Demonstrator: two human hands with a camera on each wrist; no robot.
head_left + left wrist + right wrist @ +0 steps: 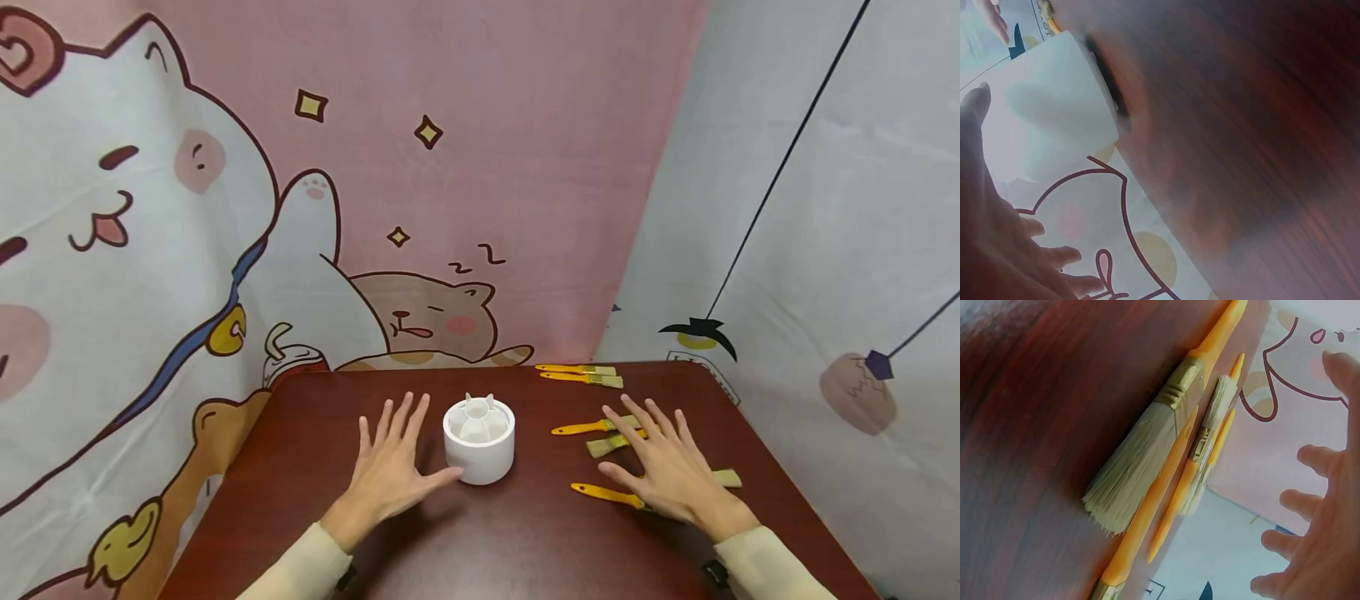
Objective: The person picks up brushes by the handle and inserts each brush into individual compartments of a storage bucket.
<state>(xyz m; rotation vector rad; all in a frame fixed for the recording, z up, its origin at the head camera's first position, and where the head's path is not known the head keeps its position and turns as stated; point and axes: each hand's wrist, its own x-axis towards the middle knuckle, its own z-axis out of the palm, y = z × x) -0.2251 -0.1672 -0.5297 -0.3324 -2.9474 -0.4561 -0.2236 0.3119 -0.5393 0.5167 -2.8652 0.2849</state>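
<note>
A round white holder (481,460) with several compartments and two small ear-like points stands on the table, its plain side wall (1054,112) large in the left wrist view. My left hand (388,471) is just left of it, fingers spread, the thumb tip near its wall; whether they touch I cannot tell. Over on the right, my right hand (675,471) hovers with spread fingers above yellow-handled paintbrushes and holds nothing. One paintbrush (1138,462) fills the middle of the right wrist view, bristles toward the lower left. Part of the lowest paintbrush (603,493) is hidden under the right hand.
Two more paintbrushes (573,377) lie near the far edge of the dark red-brown table (300,467). Others (581,429) lie in the middle right. A cloth backdrop (525,167) with cartoon animals hangs behind and beside the table.
</note>
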